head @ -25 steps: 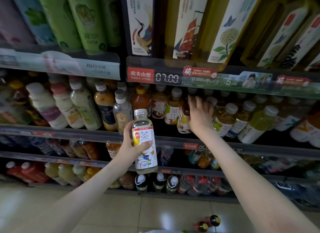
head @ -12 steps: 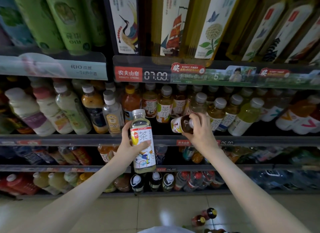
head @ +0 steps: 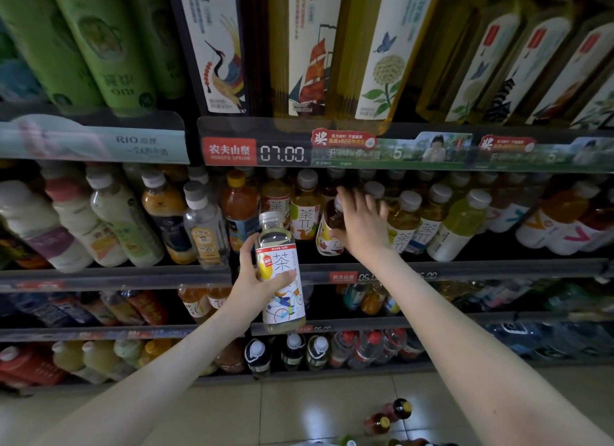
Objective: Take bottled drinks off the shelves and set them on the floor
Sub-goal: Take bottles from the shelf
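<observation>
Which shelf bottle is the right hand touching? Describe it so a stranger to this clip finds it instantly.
Start at the red brand tag with the 07.00 price display; on the shelf row below, the right hand rests on a plastic bottle of dark brown tea with a white label. Its neighbours hold yellow or amber drink; this one is darkest.

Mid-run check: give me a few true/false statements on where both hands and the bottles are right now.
1. The left hand holds a pale tea bottle with a bicycle on its label. True.
2. The right hand hangs down near the floor. False: it is up at the shelf, touching a dark tea bottle.
3. Some floor bottles are already down on the floor. True.
4. The price display above the right hand reads 05.00. False: it reads 07.00.
</observation>
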Motion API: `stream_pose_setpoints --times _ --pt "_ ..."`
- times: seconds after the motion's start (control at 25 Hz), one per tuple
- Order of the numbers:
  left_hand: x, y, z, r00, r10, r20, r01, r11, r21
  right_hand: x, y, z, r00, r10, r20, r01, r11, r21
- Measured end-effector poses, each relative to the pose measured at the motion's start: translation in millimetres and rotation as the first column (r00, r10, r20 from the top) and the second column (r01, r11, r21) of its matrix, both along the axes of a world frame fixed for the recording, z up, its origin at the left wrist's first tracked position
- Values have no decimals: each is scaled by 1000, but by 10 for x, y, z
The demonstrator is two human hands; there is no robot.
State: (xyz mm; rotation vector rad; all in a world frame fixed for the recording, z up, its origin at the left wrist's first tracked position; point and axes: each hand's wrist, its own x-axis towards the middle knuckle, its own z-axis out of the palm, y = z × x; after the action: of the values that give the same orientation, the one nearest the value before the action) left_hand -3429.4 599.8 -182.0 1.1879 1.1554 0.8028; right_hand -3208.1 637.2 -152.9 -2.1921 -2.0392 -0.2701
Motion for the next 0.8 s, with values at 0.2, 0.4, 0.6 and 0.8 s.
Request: stream_pose_setpoints --times 0.2,0.4,0.6,0.8 --pt "7 1 -12 997 73 16 -72 997 -28 88 40 134 965 71 -252 -95 992 -86" --pt "52 51 -12 986 164 15 -161 979 -122 192 -194 104 880 123 -458 -157 987 -36" --pt "139 111 -58 990 141 10 -137 977 -163 171 8 160 998 60 -19 -59 998 23" --pt "225 84 12 999 38 -27 -39 997 -74 62 240 269 990 -9 -139 -11 989 -145"
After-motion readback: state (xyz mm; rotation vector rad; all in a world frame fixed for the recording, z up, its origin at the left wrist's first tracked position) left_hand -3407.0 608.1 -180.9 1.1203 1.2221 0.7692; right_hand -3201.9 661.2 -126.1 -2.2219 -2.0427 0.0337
